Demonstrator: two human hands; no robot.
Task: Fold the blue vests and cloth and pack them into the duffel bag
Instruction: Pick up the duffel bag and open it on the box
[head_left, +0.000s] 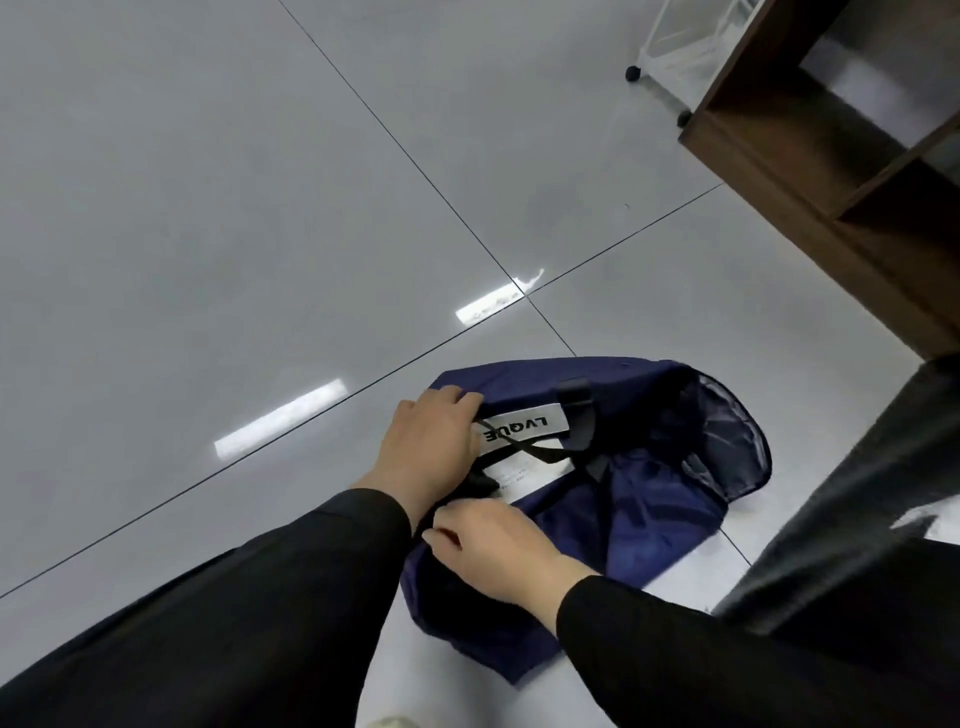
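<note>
Duffel bag: a navy blue duffel bag (649, 499) lies slumped on the grey tiled floor (208, 208), right at the person's feet, its mouth gaping toward the right so the darker lining shows.
Label: a white label (519, 428) reading LVGUE sits on the top of the bag, upside down from where the person stands, with a second white patch just below it.
Straps: a black strap (576, 410) loops over the bag's top beside the label, and a thinner black strap crosses the label itself.
Left hand: the left hand (431, 441) lies flat on the bag's near end, fingers stretched out and spread over the fabric by the label's edge; it presses down and closes on nothing I can see.
Right hand: the right hand (493, 545) is at the bag's lower edge, fingers curled in and pinching the dark fabric or strap there; exactly which, I cannot tell.
Sleeves: both arms wear black sleeves (260, 597) that fill the lower part of the view.
Vests and cloth: the fabric bunched inside the open mouth is the same dark blue as the bag, so I cannot tell whether it is the lining or something packed.
Shelf unit: a dark wooden shelf unit (810, 171) stands on the floor well beyond the bag, upper right.
Cart: a white wheeled cart (675, 52) stands just behind the shelf unit.
</note>
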